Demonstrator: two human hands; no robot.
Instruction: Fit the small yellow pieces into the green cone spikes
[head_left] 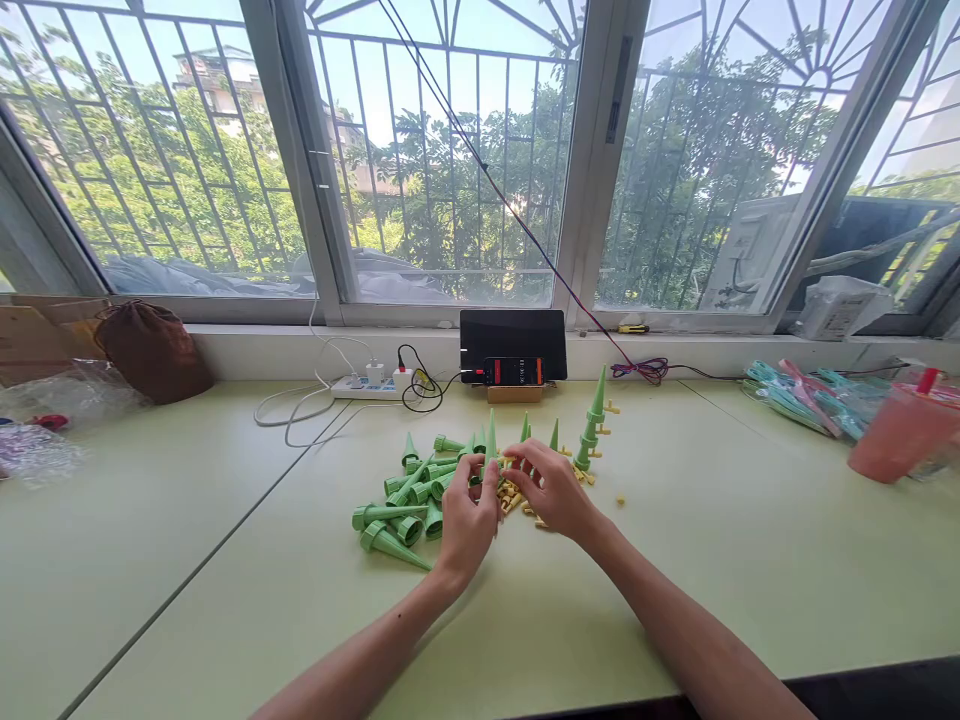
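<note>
Pale green table [712, 580] sits below barred windows [450, 180] in the head view. One green cone [491, 440] points tip up, its long axis nearly vertical. It rises from the left hand [471, 510], whose thumb and curled fingers close around its lower part. Just right of the cone, the right hand [546, 482] has bent fingers near a small yellow peg [507, 459]; whether it grips this I cannot tell. Loose green cones [390, 512] lie left of the left hand.

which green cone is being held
The upright green cone in the left hand, tip pointing up; the heaped cones and the tall stack are outside its grip.
</note>
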